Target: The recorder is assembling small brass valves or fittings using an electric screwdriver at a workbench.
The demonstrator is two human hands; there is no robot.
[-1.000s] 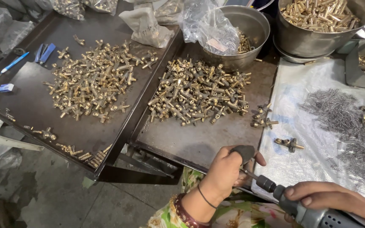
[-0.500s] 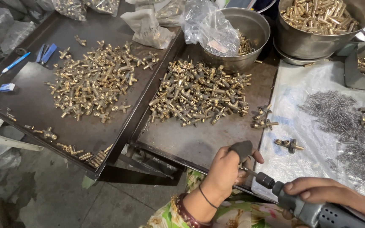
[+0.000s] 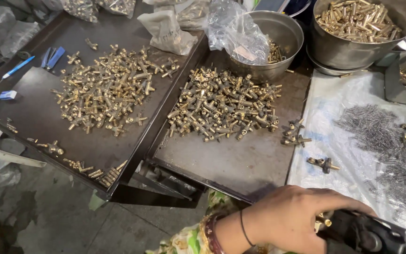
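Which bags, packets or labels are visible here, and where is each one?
Clear plastic bag: crumpled, draped over the steel bowl.
Whitish bag: folded, at the top between the two trays.
Small white-blue packet: flat, on the left tray's edge.

1. One view only: the head camera looks steeply down from above the counter (image 3: pixel 240 164).
2. It faces away from the person's body, toward the metal bowls (image 3: pixel 278 37) at the far edge.
3. It sits close: the left hand (image 3: pixel 292 218) fills the bottom edge.
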